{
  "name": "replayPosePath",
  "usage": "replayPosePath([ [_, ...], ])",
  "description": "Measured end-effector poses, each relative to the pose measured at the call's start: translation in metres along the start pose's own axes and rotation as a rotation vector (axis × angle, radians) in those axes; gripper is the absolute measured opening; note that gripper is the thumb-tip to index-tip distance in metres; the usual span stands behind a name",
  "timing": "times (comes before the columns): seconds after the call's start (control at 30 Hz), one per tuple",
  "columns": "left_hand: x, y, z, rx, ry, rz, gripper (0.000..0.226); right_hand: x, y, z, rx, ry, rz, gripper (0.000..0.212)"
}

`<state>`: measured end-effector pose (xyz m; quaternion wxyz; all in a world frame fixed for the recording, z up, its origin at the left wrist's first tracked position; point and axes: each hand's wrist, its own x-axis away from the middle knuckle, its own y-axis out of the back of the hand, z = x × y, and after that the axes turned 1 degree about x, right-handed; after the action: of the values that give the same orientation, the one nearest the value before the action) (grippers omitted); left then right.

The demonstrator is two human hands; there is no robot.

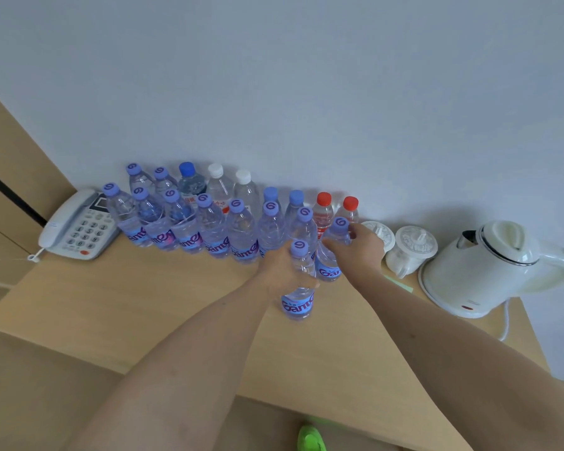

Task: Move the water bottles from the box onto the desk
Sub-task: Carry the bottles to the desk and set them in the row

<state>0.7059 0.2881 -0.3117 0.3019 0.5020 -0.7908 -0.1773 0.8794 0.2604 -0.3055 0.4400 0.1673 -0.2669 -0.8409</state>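
Note:
Several clear water bottles with purple caps and blue labels stand in rows on the wooden desk (144, 304) against the wall. My left hand (279, 268) grips one purple-capped bottle (298, 297) upright, in front of the row. My right hand (360, 250) holds another purple-capped bottle (331, 268) by its upper part, at the right end of the front row. Behind them stand two red-capped bottles (323, 211), two white-capped ones (220, 187) and a dark blue-capped one (189, 182). The box is out of view.
A white desk telephone (79, 226) sits at the left end of the rows. Two white lidded cups (411, 252) and a white electric kettle (489, 268) stand on the right. A green shoe (310, 437) shows below the desk's front edge.

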Motion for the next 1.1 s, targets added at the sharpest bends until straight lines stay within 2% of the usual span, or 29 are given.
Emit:
replayPosePath([
  [0.1, 0.000, -0.002, 0.001, -0.007, -0.004, -0.007, 0.079, -0.007, -0.006, 0.004, 0.016, -0.027, -0.032, 0.032],
  [0.27, -0.001, -0.001, 0.003, -0.033, 0.002, 0.000, 0.077, -0.016, -0.012, 0.007, 0.021, -0.071, -0.070, 0.044],
  [0.5, -0.001, -0.002, 0.001, -0.034, -0.008, 0.012, 0.077, -0.012, -0.007, 0.006, 0.028, -0.088, 0.002, 0.062],
  [0.6, 0.000, 0.003, -0.002, -0.021, 0.013, 0.029, 0.061, -0.007, 0.004, 0.009, 0.103, -0.112, 0.017, 0.057],
  [0.67, -0.001, 0.010, -0.005, -0.042, 0.038, 0.028, 0.049, -0.002, 0.014, 0.009, 0.197, -0.144, 0.029, 0.044],
  [0.73, -0.003, 0.018, -0.007, -0.075, 0.062, 0.015, 0.047, 0.002, 0.020, 0.008, 0.272, -0.155, 0.135, 0.025],
  [0.8, -0.005, 0.024, -0.007, -0.135, 0.062, 0.002, 0.050, 0.009, 0.019, 0.008, 0.319, -0.128, 0.306, 0.022],
  [0.87, -0.003, 0.033, -0.003, -0.180, 0.050, -0.003, 0.050, 0.014, 0.012, 0.009, 0.354, -0.064, 0.408, 0.021],
  [0.97, 0.005, 0.050, 0.006, -0.184, 0.071, -0.039, 0.049, 0.020, -0.006, 0.020, 0.354, 0.048, 0.470, 0.032],
  [1.1, 0.018, 0.079, 0.023, -0.127, 0.129, -0.110, 0.048, 0.031, -0.035, 0.044, 0.298, 0.111, 0.514, 0.030],
])
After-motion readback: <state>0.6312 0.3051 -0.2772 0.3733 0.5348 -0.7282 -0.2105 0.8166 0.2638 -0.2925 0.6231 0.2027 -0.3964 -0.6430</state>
